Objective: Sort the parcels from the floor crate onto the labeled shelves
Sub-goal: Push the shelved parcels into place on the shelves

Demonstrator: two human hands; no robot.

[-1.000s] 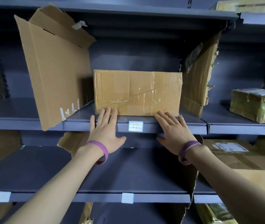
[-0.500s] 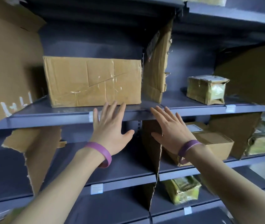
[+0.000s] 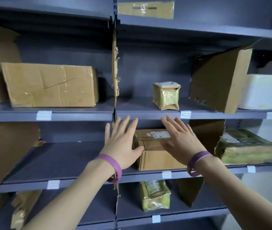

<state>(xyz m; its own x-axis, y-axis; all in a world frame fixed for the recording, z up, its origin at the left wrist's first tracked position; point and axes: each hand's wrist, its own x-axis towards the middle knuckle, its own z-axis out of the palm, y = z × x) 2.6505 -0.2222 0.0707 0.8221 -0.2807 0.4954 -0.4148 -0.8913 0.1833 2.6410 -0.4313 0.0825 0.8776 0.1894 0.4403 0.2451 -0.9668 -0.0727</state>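
Observation:
A large taped cardboard parcel point(image 3: 50, 84) rests on the upper grey shelf point(image 3: 82, 114), left bay. My left hand point(image 3: 122, 141) and my right hand point(image 3: 180, 141) hover flat in front of the shelving, fingers spread, holding nothing. Both sit to the right of and below the large parcel, apart from it. Behind them, on the middle shelf point(image 3: 75, 178), stands a brown box with a label point(image 3: 156, 151). A small yellow-taped parcel point(image 3: 166, 95) stands on the upper shelf, right bay. The floor crate is out of view.
Torn cardboard dividers point(image 3: 115, 68) split the bays; a bigger one point(image 3: 218, 80) leans at right beside a white foam box point(image 3: 264, 92). A green-wrapped parcel point(image 3: 246, 146) lies on the middle shelf, another point(image 3: 155, 195) below. White label tags point(image 3: 44, 115) mark shelf edges.
The view has swung right along the shelving. My hands have left the large parcel's shelf edge and now float in front of the right bay, still flat and empty.

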